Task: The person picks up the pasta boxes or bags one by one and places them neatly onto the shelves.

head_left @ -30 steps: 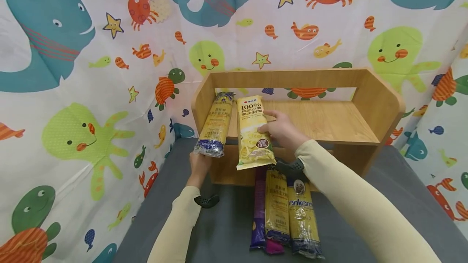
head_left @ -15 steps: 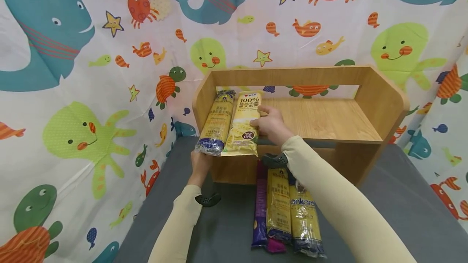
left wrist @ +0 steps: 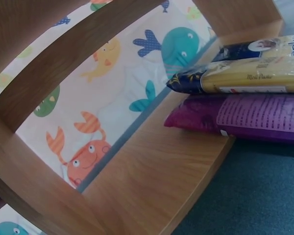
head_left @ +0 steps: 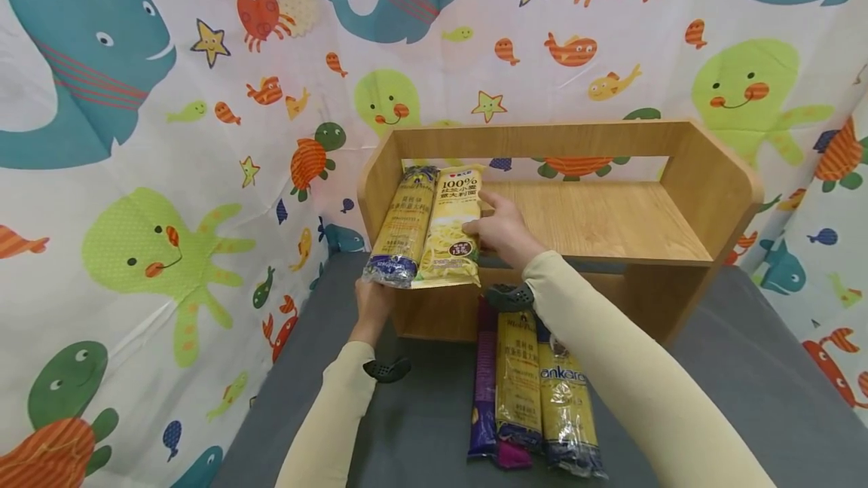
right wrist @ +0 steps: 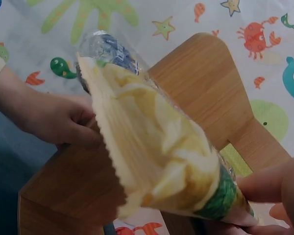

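Note:
My right hand (head_left: 503,232) pinches the right edge of a pale yellow pasta packet (head_left: 450,224) on the upper shelf. Its near end juts past the board's front edge. Close along its left side lies a spaghetti packet (head_left: 403,224) with a blue, crinkled clear end. My left hand (head_left: 374,307) grips the wooden shelf unit (head_left: 610,221) at its front left, below the spaghetti packet's end; most of its fingers are hidden. In the right wrist view the yellow packet's crimped end (right wrist: 105,127) faces the camera, with the left hand (right wrist: 49,115) beyond it.
Below, several pasta packets lie side by side: a purple one (head_left: 484,390), a yellow one (head_left: 518,379) and an "ankara" one (head_left: 568,405). Their far ends rest on the lower board (left wrist: 152,181). A grey surface (head_left: 407,428) lies underneath; a patterned curtain (head_left: 285,21) hangs behind.
My right hand has brought the yellow packet left and down onto the upper shelf, against the spaghetti packet. The left hand has stayed in place.

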`<action>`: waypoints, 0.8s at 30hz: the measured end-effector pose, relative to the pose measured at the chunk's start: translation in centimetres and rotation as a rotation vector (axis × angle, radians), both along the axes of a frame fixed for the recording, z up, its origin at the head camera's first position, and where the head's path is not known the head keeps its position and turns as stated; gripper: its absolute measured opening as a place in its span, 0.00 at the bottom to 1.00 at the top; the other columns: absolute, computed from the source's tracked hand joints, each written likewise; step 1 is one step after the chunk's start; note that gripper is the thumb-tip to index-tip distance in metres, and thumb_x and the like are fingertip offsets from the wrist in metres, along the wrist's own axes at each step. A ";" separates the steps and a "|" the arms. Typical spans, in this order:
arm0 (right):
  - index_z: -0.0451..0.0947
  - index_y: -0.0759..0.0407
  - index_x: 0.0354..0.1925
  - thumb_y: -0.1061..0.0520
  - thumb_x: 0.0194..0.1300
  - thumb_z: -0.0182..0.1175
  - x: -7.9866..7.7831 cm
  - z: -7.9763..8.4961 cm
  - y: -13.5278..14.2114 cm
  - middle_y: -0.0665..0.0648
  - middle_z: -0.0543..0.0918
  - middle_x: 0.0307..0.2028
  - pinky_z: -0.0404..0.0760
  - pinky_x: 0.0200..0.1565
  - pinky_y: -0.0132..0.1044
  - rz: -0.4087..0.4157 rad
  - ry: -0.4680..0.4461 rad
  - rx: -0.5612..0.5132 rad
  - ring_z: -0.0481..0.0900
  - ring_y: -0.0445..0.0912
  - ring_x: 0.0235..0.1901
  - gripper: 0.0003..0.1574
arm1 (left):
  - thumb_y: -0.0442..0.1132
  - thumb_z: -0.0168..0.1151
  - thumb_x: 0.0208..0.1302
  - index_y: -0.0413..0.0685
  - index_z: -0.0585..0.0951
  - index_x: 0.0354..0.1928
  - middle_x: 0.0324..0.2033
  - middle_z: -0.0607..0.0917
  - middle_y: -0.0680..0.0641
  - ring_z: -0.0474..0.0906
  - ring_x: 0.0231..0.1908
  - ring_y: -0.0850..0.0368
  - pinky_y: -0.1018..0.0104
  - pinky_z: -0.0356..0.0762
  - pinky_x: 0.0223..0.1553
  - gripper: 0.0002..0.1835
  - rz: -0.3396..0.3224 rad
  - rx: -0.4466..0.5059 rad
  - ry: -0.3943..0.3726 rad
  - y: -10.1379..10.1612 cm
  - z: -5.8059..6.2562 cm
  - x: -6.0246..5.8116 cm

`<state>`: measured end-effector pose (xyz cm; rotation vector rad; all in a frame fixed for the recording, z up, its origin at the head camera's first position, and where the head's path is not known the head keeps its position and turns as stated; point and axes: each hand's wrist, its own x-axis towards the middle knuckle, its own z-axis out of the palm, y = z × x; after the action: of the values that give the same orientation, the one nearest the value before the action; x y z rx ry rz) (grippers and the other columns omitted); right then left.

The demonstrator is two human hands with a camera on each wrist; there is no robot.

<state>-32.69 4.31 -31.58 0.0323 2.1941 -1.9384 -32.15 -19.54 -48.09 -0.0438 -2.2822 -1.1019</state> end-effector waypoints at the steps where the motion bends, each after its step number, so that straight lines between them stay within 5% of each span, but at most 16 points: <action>1: 0.44 0.49 0.82 0.67 0.68 0.61 0.1 0.1 0.1 0.65 0.66 0.74 0.83 0.55 0.47 0.009 0.008 0.017 0.80 0.58 0.59 0.55 | 0.35 0.57 0.72 0.32 0.83 0.51 0.35 0.88 0.32 0.83 0.28 0.42 0.50 0.77 0.29 0.14 -0.003 0.009 -0.009 0.0 0.0 0.0; 6: 0.45 0.54 0.82 0.56 0.66 0.65 1.3 1.2 0.0 0.62 0.58 0.78 0.65 0.73 0.52 0.021 0.050 0.099 0.61 0.57 0.76 0.57 | 0.37 0.57 0.73 0.33 0.83 0.53 0.33 0.88 0.33 0.81 0.24 0.46 0.56 0.73 0.26 0.15 -0.016 0.028 -0.029 0.2 0.1 0.0; 11: 0.43 0.53 0.82 0.57 0.67 0.64 2.5 2.3 0.3 0.66 0.65 0.74 0.74 0.67 0.51 0.037 0.030 0.014 0.74 0.60 0.67 0.57 | 0.37 0.58 0.72 0.33 0.83 0.53 0.34 0.89 0.33 0.80 0.24 0.46 0.56 0.73 0.26 0.15 -0.012 0.037 -0.008 0.2 0.2 0.0; 18: 0.39 0.57 0.82 0.55 0.70 0.61 3.9 1.9 3.3 0.70 0.54 0.79 0.70 0.70 0.52 0.056 0.052 0.058 0.66 0.65 0.72 0.56 | 0.42 0.56 0.75 0.37 0.82 0.57 0.33 0.88 0.35 0.77 0.24 0.50 0.62 0.70 0.25 0.18 -0.021 0.078 -0.070 0.3 0.1 -0.1; 24: 0.43 0.61 0.81 0.55 0.72 0.58 5.4 1.1 6.9 0.73 0.66 0.71 0.79 0.62 0.47 0.073 0.143 0.110 0.74 0.65 0.66 0.50 | 0.43 0.55 0.75 0.38 0.80 0.60 0.35 0.89 0.36 0.76 0.23 0.52 0.64 0.69 0.24 0.20 -0.024 0.096 -0.081 0.2 0.0 0.0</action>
<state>-27.26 11.17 -30.48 -0.1717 2.3555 -1.8323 -32.18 -19.37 -48.11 0.0116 -2.3016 -1.2450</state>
